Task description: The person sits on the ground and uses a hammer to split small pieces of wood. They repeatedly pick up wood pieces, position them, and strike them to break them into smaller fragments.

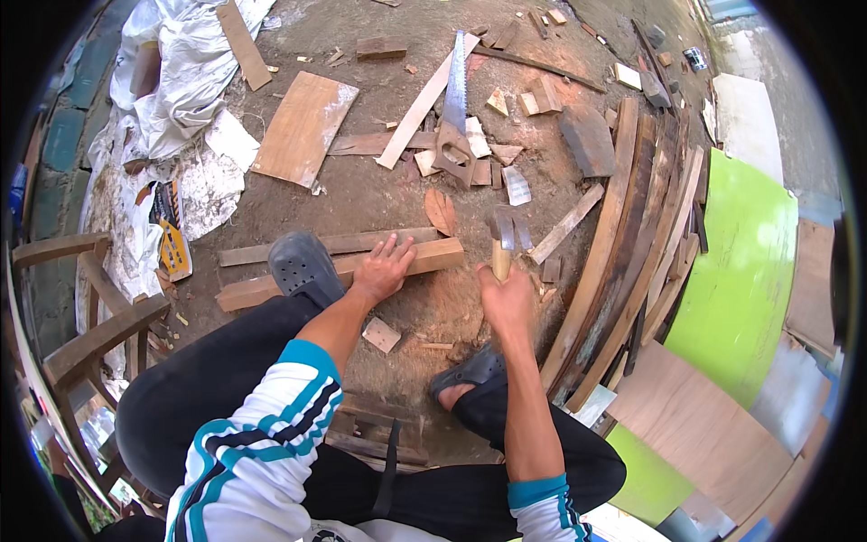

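hammer poised over a wooden batten pinned to the dirt

the left hand [384,268] lies flat, fingers spread, on the batten [343,269], which a dark clog [302,265] also presses down beside a thinner strip [330,244]. the right hand [508,298] wraps closed around the hammer [502,242] handle, its head raised just past the batten's right end. the step looks like nailing or tapping that end; the next blow calls for a steady batten and fingers kept away. a handsaw [454,113] lies beyond.
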Demonstrator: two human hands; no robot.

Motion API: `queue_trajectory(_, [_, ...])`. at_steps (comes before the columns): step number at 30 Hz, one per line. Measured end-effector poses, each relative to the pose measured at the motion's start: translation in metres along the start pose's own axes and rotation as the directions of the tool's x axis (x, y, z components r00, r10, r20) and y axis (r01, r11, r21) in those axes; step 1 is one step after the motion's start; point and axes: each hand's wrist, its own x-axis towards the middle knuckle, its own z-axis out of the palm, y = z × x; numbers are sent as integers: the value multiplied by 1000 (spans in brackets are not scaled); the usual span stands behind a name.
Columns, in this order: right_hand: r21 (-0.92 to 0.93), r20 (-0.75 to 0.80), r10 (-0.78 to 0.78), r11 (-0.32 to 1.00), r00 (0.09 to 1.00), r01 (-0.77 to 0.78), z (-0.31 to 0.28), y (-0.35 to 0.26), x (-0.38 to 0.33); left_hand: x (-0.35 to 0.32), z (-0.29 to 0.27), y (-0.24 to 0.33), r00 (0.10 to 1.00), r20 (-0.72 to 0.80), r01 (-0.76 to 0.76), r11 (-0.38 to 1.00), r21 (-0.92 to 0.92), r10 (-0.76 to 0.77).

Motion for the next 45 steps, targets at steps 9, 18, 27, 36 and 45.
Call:
queue_trajectory(9, [-121,-35,115,986,993,-118,60,83,8,6,-19,-2,998,47,-27,996,-82,31])
queue_trajectory(18, [75,-151,26,997,988,-14,11,-12,-11,-3,-11,-8,999,-18,-28,999,-47,28])
queue_trajectory(27, [-241,318,394,913,863,-328,34,63,34,0,-13,-2,998,-52,-36,999,-34,34])
queue_trajectory(36, [46,-16,-17,999,1000,17,1,-1,45,-1,-12,-2,992,-116,-42,999,8,43])
queue_trajectory(45, [-50,324,327,943,888,-330,19,45,61,-2,-11,4,991,-122,-52,998,36,56])
